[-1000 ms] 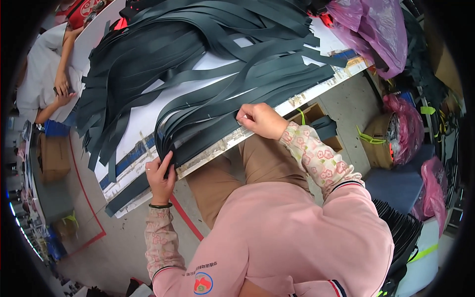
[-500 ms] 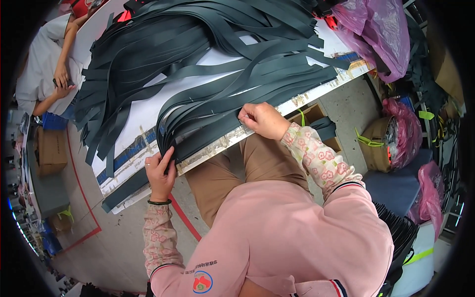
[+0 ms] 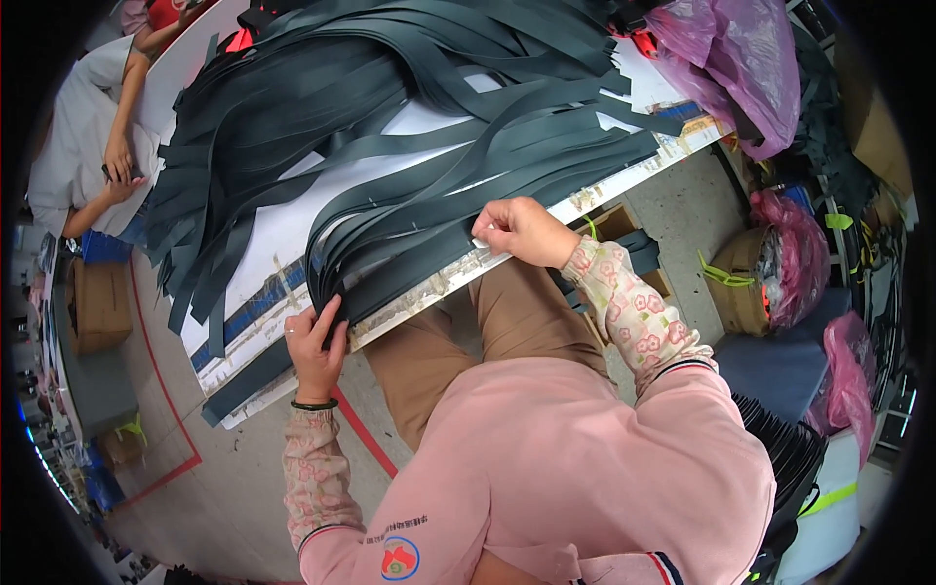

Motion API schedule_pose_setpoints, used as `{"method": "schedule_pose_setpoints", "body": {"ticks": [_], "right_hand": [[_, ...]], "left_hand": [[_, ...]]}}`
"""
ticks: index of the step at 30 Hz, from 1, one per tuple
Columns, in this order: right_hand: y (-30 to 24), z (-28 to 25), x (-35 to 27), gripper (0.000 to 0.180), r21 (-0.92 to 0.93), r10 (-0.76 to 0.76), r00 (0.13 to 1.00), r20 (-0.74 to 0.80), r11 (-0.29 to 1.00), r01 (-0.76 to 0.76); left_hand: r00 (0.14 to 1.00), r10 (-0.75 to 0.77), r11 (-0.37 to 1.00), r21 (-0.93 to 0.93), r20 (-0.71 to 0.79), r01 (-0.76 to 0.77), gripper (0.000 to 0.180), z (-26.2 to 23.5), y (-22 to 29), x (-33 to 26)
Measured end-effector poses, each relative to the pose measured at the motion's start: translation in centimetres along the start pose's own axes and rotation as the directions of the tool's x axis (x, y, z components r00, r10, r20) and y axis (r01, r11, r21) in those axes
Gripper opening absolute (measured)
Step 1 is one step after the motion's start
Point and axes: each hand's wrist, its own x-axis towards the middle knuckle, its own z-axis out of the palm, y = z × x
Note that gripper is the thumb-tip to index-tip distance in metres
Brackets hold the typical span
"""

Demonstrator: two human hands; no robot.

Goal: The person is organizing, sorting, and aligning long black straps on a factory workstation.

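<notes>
Long, flat, dark green webbing straps lie in a loose bundle along the near table edge, curling over at their left end. At that curl my left hand is closed, thumb and fingers against the folded strap. My right hand is pinched over the front strap farther right, with a small white piece at the fingertips; its kind is too small to tell. A few short pale marks show on the straps between the hands.
A larger heap of the same straps covers the white table. Pink plastic bags hang at the far right corner. An open carton stands below the edge. A co-worker is at the far left.
My right hand has shifted very slightly along the front strap, and the white piece at its fingertips shows more. My left hand keeps its place at the curl.
</notes>
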Motion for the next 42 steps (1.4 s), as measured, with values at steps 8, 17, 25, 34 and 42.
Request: {"method": "schedule_pose_setpoints", "body": {"ticks": [8, 17, 25, 34, 42], "right_hand": [[-0.6, 4.6, 0.2, 0.012, -0.145, -0.298, 0.953, 0.049, 0.942, 0.302], [-3.0, 12.1, 0.9, 0.036, -0.34, -0.143, 0.883, 0.448, 0.886, 0.316], [-6.3, 13.0, 4.4, 0.044, -0.542, -0.205, 0.959, 0.195, 0.792, 0.28], [-3.5, 15.2, 4.3, 0.014, -0.203, -0.307, 0.952, 0.002, 0.932, 0.301], [-5.3, 17.5, 4.0, 0.012, -0.251, -0.246, 0.96, 0.134, 0.929, 0.273]], "left_hand": [[0.999, 0.025, 0.997, 0.073, 0.035, -0.028, 0.042, -0.4, -1.3, -1.2], [0.999, 0.009, 0.999, 0.032, 0.031, -0.01, 0.038, 0.4, -0.7, -0.7], [0.997, 0.06, 0.997, 0.052, 0.05, -0.062, 0.04, -0.2, -1.0, -1.3], [0.998, 0.06, 0.995, 0.084, 0.002, -0.06, 0.048, 0.1, -0.3, 0.2], [1.0, -0.016, 1.0, 0.023, -0.007, 0.016, 0.048, -0.6, -0.7, -0.7]]}}
